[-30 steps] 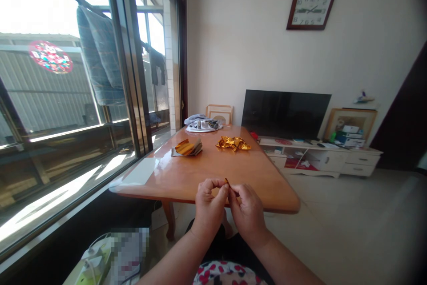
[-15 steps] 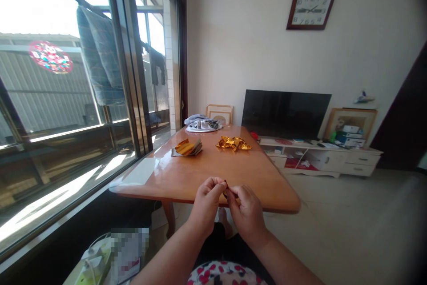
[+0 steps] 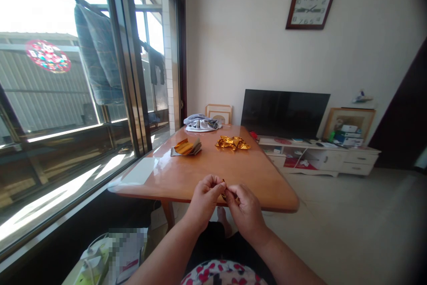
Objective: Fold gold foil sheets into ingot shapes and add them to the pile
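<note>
Both hands meet just above the near edge of the wooden table (image 3: 200, 174). My left hand (image 3: 206, 196) is closed, thumb and fingers pinched on a small folded piece of gold foil paper (image 3: 223, 183). From the other side my right hand (image 3: 245, 202) pinches the same piece, its fingertips almost touching the left ones. Most of the piece is hidden by the fingers; only a thin, dark golden edge shows. Farther back on the tabletop lies a stack of gold and grey paper sheets (image 3: 186, 147). To its right is a pile of shiny folded gold foil pieces (image 3: 232, 143).
Folded cloth (image 3: 202, 123) lies at the table's far end. A television (image 3: 285, 114) and a low white cabinet (image 3: 333, 160) stand beyond. Windows (image 3: 66, 98) line the left side. A power strip (image 3: 91, 262) sits at the lower left.
The fingers have shifted very slightly around the small foil piece. The whole view has moved a little; the paper stack and foil pile stay in place.
</note>
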Tool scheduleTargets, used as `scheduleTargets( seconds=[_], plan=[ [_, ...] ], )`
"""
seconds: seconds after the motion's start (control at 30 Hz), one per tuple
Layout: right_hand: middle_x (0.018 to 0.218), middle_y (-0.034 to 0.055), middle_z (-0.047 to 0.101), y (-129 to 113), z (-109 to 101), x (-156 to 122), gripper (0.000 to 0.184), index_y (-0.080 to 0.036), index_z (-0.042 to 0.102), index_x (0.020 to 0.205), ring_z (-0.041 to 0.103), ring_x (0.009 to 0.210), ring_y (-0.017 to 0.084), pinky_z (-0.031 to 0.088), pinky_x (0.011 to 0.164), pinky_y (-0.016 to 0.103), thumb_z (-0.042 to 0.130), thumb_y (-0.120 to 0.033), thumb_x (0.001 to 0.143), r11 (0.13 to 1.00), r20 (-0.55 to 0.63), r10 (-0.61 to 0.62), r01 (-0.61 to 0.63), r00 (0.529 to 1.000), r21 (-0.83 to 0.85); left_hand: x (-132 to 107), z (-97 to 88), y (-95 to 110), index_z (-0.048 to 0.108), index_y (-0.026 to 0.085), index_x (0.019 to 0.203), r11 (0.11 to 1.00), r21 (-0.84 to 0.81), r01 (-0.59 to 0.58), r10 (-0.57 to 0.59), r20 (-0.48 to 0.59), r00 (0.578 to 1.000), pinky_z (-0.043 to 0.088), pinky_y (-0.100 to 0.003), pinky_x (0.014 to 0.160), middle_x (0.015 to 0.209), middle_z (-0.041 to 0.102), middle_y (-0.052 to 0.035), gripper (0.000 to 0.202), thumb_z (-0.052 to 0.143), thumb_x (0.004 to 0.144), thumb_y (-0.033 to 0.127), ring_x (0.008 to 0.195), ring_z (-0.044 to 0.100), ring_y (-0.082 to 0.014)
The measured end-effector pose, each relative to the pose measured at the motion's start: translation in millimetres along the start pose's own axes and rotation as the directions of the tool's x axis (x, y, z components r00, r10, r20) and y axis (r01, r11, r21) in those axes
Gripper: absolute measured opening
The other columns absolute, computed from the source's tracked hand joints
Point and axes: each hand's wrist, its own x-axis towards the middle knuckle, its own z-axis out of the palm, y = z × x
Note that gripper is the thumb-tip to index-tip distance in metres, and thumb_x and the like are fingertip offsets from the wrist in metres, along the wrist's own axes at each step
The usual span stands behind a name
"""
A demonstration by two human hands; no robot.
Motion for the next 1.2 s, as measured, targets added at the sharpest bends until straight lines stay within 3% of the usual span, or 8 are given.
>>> scheduleTargets(
  seconds=[0.17,0.33,0.43,0.6,0.73,1.0,1.2],
  plan=[
    [0.081,0.0044,0.069,3,-1,-1,0.028,-0.020,0.068,0.088,0.060,0.073,0.018,0.046,0.067,0.028,0.059,-0.045,0.096,0.932,0.088,0.217,-0.234,0.972,0.276,0,-3.4,-2,0.061,0.019,0.081,0.999,0.032,-0.016,0.017,-0.008,1.000,0.043,-0.026,0.073,0.077,0.060,0.0003,0.020,0.072,0.078,0.036,0.074,0.054,-0.0151],
    [0.077,0.0027,0.067,4,-5,2,0.036,-0.018,0.067,0.089,0.057,0.069,0.016,0.046,0.064,0.027,0.070,-0.054,0.085,0.628,0.280,0.405,-0.487,0.870,0.606,-1,-6.8,4,0.062,0.020,0.084,0.998,0.056,-0.018,0.024,-0.101,0.995,0.042,-0.025,0.078,0.087,0.063,-0.0004,0.012,0.062,0.083,0.031,0.085,0.056,-0.0157],
    [0.077,0.0010,0.066,1,-5,2,0.036,-0.019,0.067,0.086,0.057,0.070,0.016,0.047,0.066,0.027,0.076,-0.053,0.081,0.500,0.344,0.429,-0.537,0.835,0.680,-3,-5.9,3,0.064,0.019,0.085,0.999,0.050,0.004,-0.001,-0.055,0.998,0.043,-0.025,0.076,0.086,0.064,-0.0012,0.018,0.062,0.086,0.037,0.083,0.057,-0.0158],
    [0.077,0.0006,0.065,-3,-4,1,0.036,-0.018,0.067,0.086,0.058,0.072,0.015,0.047,0.067,0.027,0.076,-0.053,0.081,0.455,0.395,0.408,-0.558,0.823,0.694,-5,-0.2,-8,0.063,0.016,0.087,0.998,-0.028,0.054,-0.051,0.081,0.995,0.045,-0.024,0.066,0.075,0.061,-0.0008,0.034,0.076,0.078,0.047,0.070,0.058,-0.0135],
    [0.075,0.0001,0.064,-3,-5,1,0.038,-0.018,0.066,0.085,0.056,0.069,0.014,0.046,0.063,0.026,0.077,-0.054,0.080,0.459,0.399,0.405,-0.560,0.823,0.689,-7,1.7,-7,0.063,0.016,0.083,0.994,-0.069,0.079,-0.073,0.080,0.994,0.044,-0.023,0.063,0.073,0.061,0.0001,0.032,0.076,0.077,0.044,0.067,0.057,-0.0125],
    [0.071,-0.0013,0.063,-3,-12,-1,0.033,-0.018,0.063,0.083,0.056,0.063,0.012,0.046,0.062,0.025,0.081,-0.046,0.078,0.290,0.519,0.404,-0.644,0.753,0.708,-6,-5.6,10,0.066,0.016,0.083,0.992,-0.054,0.112,-0.107,0.085,0.991,0.042,-0.022,0.064,0.076,0.062,0.0007,0.017,0.071,0.077,0.031,0.068,0.054,-0.0113],
    [0.068,-0.0028,0.060,-2,-16,-1,0.035,-0.017,0.062,0.080,0.050,0.059,0.010,0.039,0.056,0.023,0.081,-0.046,0.077,0.327,0.546,0.376,-0.658,0.749,0.678,-3,-9.2,13,0.063,0.016,0.078,0.988,-0.048,0.148,-0.141,0.138,0.980,0.040,-0.021,0.060,0.072,0.061,0.0016,0.015,0.072,0.071,0.026,0.062,0.052,-0.0100]
  ],
)
